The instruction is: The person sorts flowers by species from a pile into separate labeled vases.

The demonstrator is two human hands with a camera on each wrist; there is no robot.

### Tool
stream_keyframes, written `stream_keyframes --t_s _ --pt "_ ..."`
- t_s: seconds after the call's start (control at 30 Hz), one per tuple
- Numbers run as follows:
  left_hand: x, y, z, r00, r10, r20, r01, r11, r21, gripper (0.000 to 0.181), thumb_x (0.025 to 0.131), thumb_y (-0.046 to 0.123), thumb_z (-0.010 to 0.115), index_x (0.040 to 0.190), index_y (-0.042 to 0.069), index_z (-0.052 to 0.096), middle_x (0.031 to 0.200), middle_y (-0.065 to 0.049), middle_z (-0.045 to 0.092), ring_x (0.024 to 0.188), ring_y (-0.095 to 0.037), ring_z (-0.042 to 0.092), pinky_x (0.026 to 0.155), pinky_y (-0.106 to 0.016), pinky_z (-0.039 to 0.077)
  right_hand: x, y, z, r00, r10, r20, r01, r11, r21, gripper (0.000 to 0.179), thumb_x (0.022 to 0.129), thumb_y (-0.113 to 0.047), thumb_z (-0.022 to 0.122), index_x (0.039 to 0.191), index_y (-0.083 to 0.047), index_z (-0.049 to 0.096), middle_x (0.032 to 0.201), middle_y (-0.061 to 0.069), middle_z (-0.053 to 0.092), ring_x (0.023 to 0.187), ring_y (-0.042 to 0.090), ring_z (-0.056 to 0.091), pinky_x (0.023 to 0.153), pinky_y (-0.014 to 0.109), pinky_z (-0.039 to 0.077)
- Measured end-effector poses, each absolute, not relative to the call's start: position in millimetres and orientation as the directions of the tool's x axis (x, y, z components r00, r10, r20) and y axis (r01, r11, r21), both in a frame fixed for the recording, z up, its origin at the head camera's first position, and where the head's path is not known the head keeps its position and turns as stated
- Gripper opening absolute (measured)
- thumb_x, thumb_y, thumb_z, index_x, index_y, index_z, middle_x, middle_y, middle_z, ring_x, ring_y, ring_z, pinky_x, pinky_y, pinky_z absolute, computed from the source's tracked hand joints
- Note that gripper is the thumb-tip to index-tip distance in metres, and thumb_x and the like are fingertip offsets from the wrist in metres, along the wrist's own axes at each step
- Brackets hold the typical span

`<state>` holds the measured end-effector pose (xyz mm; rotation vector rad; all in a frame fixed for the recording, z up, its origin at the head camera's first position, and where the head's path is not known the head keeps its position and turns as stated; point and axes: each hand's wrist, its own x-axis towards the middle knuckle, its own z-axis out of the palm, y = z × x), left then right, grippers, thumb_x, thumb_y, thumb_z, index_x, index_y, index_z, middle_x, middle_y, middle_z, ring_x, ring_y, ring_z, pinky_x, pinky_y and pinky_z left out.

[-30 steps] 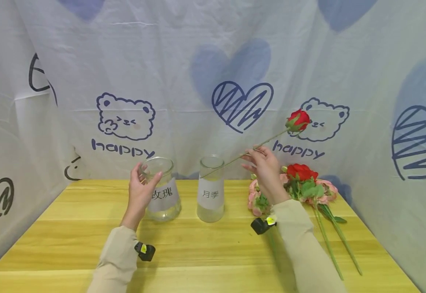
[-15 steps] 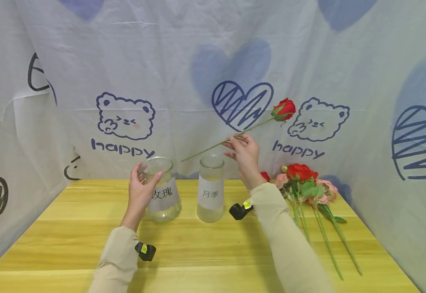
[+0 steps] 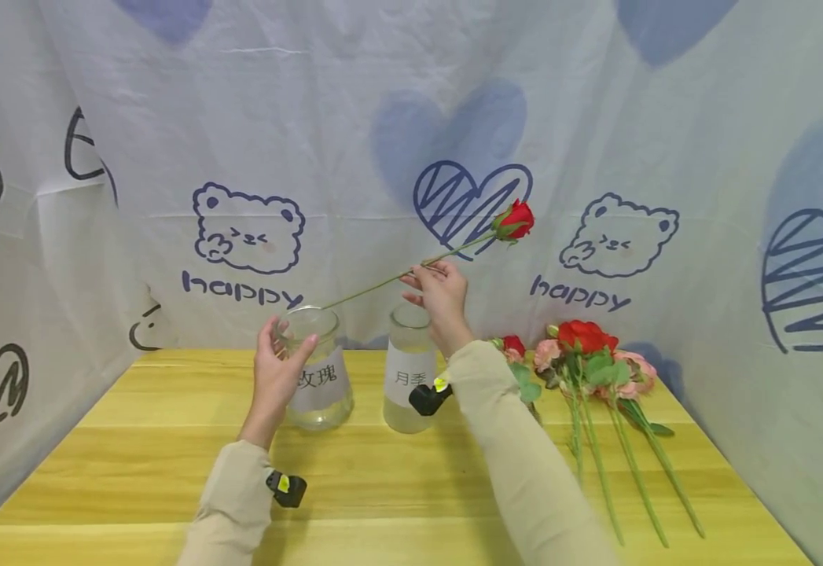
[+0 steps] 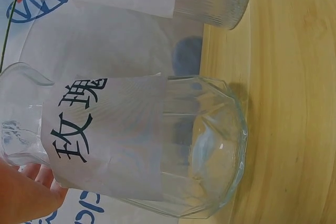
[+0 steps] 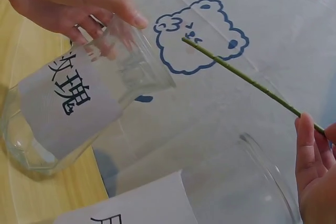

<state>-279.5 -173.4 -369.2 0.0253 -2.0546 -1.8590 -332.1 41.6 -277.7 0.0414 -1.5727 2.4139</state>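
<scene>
My left hand (image 3: 275,381) grips the neck of a wide clear glass vase (image 3: 321,413) with a white paper label, which stands upright on the table. Thumb in front, fingers behind, as the left wrist view also shows. My right hand (image 3: 442,300) pinches the green stem (image 5: 252,82) of a red rose (image 3: 514,222). The stem slants down to the left, its lower end at the rim of the labelled vase in the head view; the bloom is up on the right. Below my right hand stands a narrower glass vase (image 3: 398,409), also labelled and partly hidden by the wrist camera.
Several artificial flowers lie on the table's right side: a large red bloom (image 3: 586,336), a pink bloom (image 3: 639,373) and others, stems toward the front. A white printed cloth (image 3: 354,157) hangs close behind the wooden table (image 3: 354,495).
My right hand has carried the rose leftward, from over the lying flowers to above the narrow vase, bringing the stem's end to the wide vase's rim. My left hand keeps its place.
</scene>
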Motion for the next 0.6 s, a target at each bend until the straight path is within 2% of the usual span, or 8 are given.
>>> stream_keyframes --t_s 0.13,0.23,0.4,0.6 --pt "-281 -173 -371 -0.932 -0.258 0.254 0.226 0.131 0.965 0.083 0.092 0.026 0.067 0.153 0.007 0.014 0.155 -0.015 0.027 0.138 -0.036 0.028 0.114 -0.047 0.025 -334 35 -279 -0.967 0.203 0.151 -0.216 -0.351 -0.911 0.021 0.092 0.005 0.059 0.111 0.008 0.052 0.1 0.017 0.065 0.071 0.014 0.066 0.054 0.022 0.056" --pt "-282 -173 -371 -0.931 -0.259 0.255 0.226 0.138 0.964 0.083 0.091 0.025 0.067 0.153 0.007 0.015 0.154 -0.015 0.028 0.138 -0.036 0.028 0.114 -0.047 0.025 -335 30 -278 -0.967 0.197 0.161 -0.213 -0.277 -0.937 0.019 0.092 0.004 0.06 0.109 0.005 0.053 0.104 0.02 0.065 0.073 0.015 0.066 0.054 0.022 0.056" --pt "-281 -174 -370 -0.93 -0.268 0.251 0.22 0.141 0.965 0.083 0.091 0.026 0.068 0.154 0.008 0.015 0.155 -0.015 0.028 0.138 -0.036 0.028 0.114 -0.048 0.024 -337 15 -268 -0.96 0.146 0.24 -0.251 -0.064 -0.966 0.023 0.092 0.0 0.06 0.114 0.006 0.055 0.104 0.02 0.066 0.079 0.021 0.068 0.054 0.023 0.056" --pt "-280 -173 -370 -0.929 -0.27 0.253 0.225 0.131 0.965 0.083 0.092 0.025 0.067 0.154 0.008 0.015 0.155 -0.015 0.028 0.139 -0.036 0.027 0.115 -0.046 0.023 -338 -9 -258 -0.909 0.055 0.413 -0.396 0.195 -0.897 0.018 0.091 0.001 0.059 0.108 0.004 0.058 0.096 0.016 0.068 0.077 0.024 0.069 0.05 0.023 0.055"
